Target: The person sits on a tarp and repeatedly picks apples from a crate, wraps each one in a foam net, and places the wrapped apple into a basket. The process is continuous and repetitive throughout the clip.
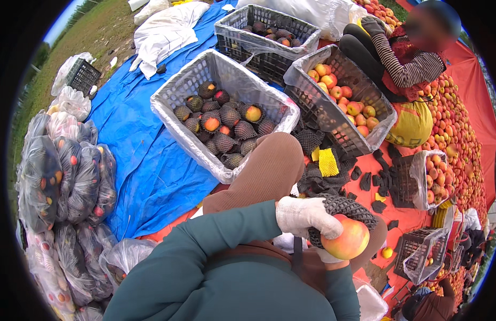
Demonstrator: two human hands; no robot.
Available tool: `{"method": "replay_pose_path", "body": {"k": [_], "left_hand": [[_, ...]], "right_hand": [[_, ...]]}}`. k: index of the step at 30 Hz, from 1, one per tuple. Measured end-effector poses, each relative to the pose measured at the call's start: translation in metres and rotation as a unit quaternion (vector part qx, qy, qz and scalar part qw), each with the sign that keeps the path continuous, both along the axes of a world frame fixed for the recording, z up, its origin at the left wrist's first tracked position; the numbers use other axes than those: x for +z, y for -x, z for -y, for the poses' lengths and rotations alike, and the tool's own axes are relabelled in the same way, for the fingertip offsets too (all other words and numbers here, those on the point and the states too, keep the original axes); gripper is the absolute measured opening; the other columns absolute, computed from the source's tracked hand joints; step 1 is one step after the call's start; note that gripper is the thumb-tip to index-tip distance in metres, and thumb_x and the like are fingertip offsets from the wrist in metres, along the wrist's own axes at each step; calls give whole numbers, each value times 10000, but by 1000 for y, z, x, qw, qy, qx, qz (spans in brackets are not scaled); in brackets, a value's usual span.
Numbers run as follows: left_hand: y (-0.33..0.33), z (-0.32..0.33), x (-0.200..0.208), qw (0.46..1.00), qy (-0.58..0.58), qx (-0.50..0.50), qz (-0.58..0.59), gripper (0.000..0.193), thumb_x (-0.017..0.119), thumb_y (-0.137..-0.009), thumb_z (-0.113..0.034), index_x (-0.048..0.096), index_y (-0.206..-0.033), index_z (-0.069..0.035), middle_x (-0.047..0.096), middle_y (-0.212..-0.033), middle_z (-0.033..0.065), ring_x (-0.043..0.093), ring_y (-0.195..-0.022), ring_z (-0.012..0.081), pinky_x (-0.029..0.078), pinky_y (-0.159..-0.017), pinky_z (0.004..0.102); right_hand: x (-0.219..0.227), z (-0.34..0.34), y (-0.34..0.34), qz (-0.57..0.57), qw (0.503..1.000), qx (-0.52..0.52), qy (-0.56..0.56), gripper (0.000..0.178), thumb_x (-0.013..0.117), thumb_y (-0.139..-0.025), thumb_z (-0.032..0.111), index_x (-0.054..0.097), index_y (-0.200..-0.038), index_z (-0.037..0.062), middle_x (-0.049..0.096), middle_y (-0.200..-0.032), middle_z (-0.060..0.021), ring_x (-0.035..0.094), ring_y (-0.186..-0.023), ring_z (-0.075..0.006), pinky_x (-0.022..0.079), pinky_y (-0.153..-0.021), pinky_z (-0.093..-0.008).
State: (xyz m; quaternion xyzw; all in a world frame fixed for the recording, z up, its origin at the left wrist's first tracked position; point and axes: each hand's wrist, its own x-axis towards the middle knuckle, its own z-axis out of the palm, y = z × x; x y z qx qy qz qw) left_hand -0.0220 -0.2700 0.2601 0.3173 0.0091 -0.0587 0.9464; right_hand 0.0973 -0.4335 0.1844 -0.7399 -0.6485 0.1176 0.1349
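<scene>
In front of my lap, a red-and-yellow apple sits partly inside a dark grey foam net sleeve. My left hand, in a white glove, is closed on the net, its thumb beside the apple. Under the apple is my right hand, also gloved; it supports the fruit from below and its fingers are mostly hidden. Ahead stands a plastic-lined crate of apples in dark nets. To its right, a black crate holds bare apples. Loose dark nets lie between the crates and my knees.
Filled clear bags are stacked at the left beside a blue tarp. Another lined crate stands farther off. A co-worker sits at the upper right, near a large apple pile. Smaller crates stand at the right.
</scene>
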Motion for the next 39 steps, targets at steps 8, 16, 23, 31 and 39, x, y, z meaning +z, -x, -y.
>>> {"method": "replay_pose_path", "body": {"k": [8,16,23,31,39], "left_hand": [[47,19,2,989,-121,-59,63,704,752,-619,-192,465,-1233,-1,508,-1193,92,462,-1084,157,347,-944,311],[39,-6,-1,828,-401,390,-23,530,683,-747,-36,463,-1229,-27,544,-1137,73,537,-1021,120,431,-908,272],[81,-155,-53,759,-379,492,-193,469,426,-767,45,512,-1217,-57,583,-1095,101,592,-936,171,491,-818,276],[141,-264,-190,436,-735,120,-506,490,655,-662,-280,600,-1136,-166,580,-1087,207,565,-1014,319,445,-875,348],[124,-256,-248,344,-770,-48,-536,484,627,-687,-201,551,-1165,-184,479,-1189,202,538,-1046,358,438,-900,413]], "right_hand": [[48,7,22,-834,496,-201,-130,122,565,-798,87,485,-876,37,567,-866,-79,570,-839,-157,477,-793,-299],[115,-30,48,-196,950,32,-241,125,570,-744,-64,536,-825,26,590,-806,-82,567,-658,-116,478,-621,-255],[77,-25,-29,-498,798,-255,-223,88,551,-830,-14,552,-916,-34,598,-785,-61,566,-647,-94,475,-610,-222],[-2,17,-99,-348,866,-355,-49,130,560,-831,79,561,-898,-32,586,-724,-49,540,-624,-90,438,-580,-227],[-109,-29,-191,-116,908,-338,220,250,533,-804,260,617,-933,64,640,-911,-154,599,-895,-307,457,-792,-379]]}}
